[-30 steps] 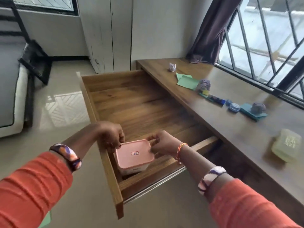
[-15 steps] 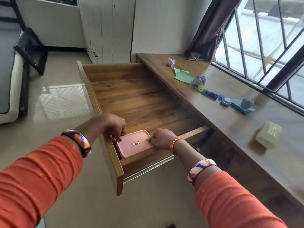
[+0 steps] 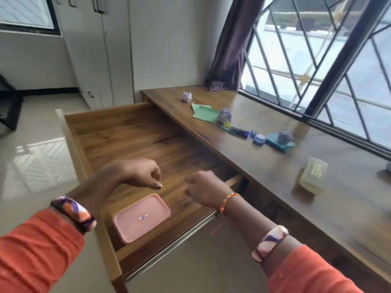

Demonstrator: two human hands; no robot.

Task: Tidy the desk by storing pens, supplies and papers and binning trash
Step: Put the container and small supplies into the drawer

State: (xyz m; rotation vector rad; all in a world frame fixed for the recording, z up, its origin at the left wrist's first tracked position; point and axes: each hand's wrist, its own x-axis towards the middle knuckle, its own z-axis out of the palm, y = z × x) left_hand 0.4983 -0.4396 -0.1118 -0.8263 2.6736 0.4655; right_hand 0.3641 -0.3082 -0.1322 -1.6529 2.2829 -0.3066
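A pink lidded box (image 3: 142, 217) lies in the near corner of the open wooden drawer (image 3: 127, 140). My left hand (image 3: 139, 174) hovers above the drawer, fingers loosely curled, holding nothing. My right hand (image 3: 204, 188) hovers beside it, also loosely curled and empty, slightly blurred. On the desk (image 3: 275, 166) lie green papers (image 3: 204, 113), crumpled paper balls (image 3: 187, 96) (image 3: 224, 115) (image 3: 284, 136), blue pens (image 3: 238, 131), a small blue round tin (image 3: 259, 138), a teal pad (image 3: 275, 142) and a pale yellow box (image 3: 313, 175).
A window with metal bars (image 3: 328, 66) runs along the desk's far side, with a dark curtain (image 3: 229, 51) bunched at its end. White cupboard doors (image 3: 95, 49) stand beyond the drawer. Tiled floor (image 3: 31, 166) lies to the left.
Both hands lowered the pink box into the drawer's near corner, let go of it and lifted away. The view has tilted upward.
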